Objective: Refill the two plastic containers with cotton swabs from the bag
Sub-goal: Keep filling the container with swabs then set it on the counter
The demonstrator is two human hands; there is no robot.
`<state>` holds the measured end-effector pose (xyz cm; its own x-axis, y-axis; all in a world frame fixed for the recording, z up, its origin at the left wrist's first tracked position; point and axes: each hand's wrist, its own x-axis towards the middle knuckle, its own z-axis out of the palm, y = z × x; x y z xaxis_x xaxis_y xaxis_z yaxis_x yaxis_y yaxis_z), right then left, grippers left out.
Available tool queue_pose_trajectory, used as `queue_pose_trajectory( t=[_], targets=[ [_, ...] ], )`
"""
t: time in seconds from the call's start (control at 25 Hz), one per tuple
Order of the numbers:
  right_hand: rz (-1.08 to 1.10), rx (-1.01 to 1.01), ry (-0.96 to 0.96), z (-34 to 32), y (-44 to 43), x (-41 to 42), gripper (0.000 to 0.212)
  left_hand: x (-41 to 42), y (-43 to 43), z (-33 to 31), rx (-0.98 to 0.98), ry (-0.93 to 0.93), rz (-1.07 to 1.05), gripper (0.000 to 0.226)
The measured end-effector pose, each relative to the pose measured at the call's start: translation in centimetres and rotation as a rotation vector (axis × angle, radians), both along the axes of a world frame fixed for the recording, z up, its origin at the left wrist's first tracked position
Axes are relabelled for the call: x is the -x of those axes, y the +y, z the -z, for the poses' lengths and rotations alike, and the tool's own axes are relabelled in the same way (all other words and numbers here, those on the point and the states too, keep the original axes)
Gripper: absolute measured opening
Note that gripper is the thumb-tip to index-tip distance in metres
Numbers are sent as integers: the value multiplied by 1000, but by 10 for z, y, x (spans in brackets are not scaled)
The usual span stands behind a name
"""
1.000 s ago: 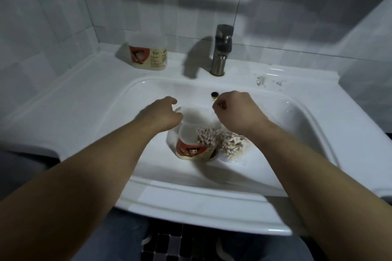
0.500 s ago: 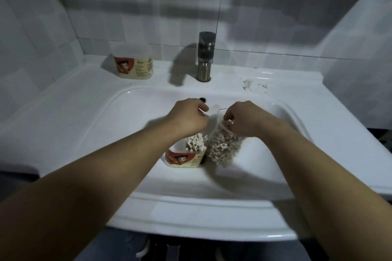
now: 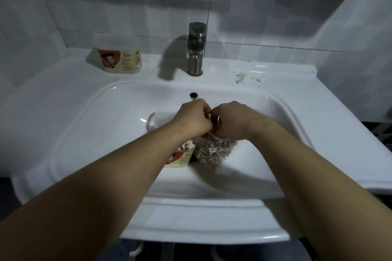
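A clear bag of cotton swabs (image 3: 214, 151) stands in the sink basin. My left hand (image 3: 194, 117) and my right hand (image 3: 230, 121) meet above it, and both pinch the bag's top edge. To the bag's left, partly under my left forearm, sits an open plastic container (image 3: 180, 158) with a red and cream label; swab tips show in its mouth. A second container (image 3: 119, 56) with its lid on stands on the counter at the back left, by the wall.
The white sink (image 3: 95, 133) fills the middle of the view. A metal faucet (image 3: 196, 48) rises at the back centre, with the dark overflow hole (image 3: 193, 95) below it. Small crumbs of debris (image 3: 240, 77) lie on the counter to the right of the faucet.
My hands have come together over the bag and now hold its top close between them. The bag stands more upright beside the open container than a second ago.
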<state>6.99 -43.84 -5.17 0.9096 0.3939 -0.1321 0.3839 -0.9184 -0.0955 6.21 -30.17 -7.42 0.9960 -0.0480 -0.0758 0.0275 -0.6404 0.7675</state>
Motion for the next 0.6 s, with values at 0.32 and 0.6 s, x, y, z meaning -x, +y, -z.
queue_pose_trajectory(
  t=[0.32, 0.6],
  targets=[
    [20, -29, 48, 10, -3, -9, 28, -6, 11, 9, -4, -50, -9, 29],
    [117, -218, -20, -5, -15, -12, 10, -8, 13, 4, -34, -43, 6, 30]
  ],
)
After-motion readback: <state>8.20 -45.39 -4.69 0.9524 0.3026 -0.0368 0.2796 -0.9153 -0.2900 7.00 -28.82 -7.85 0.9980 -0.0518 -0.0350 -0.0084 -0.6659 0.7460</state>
